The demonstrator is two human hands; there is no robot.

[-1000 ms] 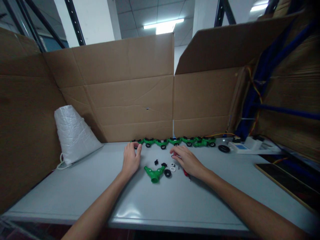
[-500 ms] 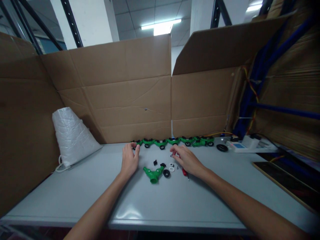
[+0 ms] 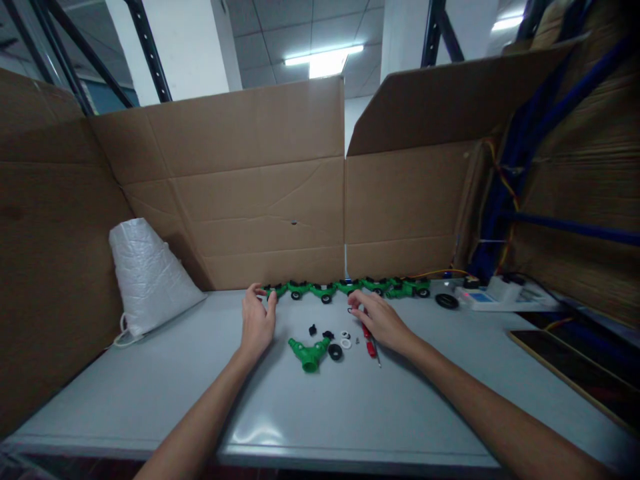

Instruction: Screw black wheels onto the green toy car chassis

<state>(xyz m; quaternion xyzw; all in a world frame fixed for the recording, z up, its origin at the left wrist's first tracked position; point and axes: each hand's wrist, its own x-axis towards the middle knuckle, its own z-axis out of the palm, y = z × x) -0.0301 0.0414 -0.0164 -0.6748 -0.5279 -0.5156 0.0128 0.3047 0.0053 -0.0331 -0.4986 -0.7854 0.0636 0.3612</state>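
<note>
My left hand (image 3: 259, 321) is at the left end of a row of green parts with black wheels (image 3: 323, 291), its thumb and fingers apart. Across from it, my right hand (image 3: 383, 321) pinches what looks like a small black ring (image 3: 350, 310). Under that hand lies a red-handled screwdriver (image 3: 371, 347), partly covered. Between the hands are a forked green plastic piece (image 3: 310, 357), a thick black ring (image 3: 335, 352), white rings (image 3: 346, 343), a small black part (image 3: 313, 330), another black part (image 3: 328, 335) and a tiny screw-like piece (image 3: 357, 341).
Cardboard walls (image 3: 260, 200) enclose the grey table (image 3: 150, 393). A white padded bag (image 3: 150, 280) leans at the left. Toward the right are a black ring (image 3: 447, 301), a white power strip (image 3: 505, 300) with cables, and a dark framed panel (image 3: 575, 367).
My right hand has shifted slightly to the right with the small ring, and more of the screwdriver shows. My left hand stays nearly in place. The camera view has tilted a little.
</note>
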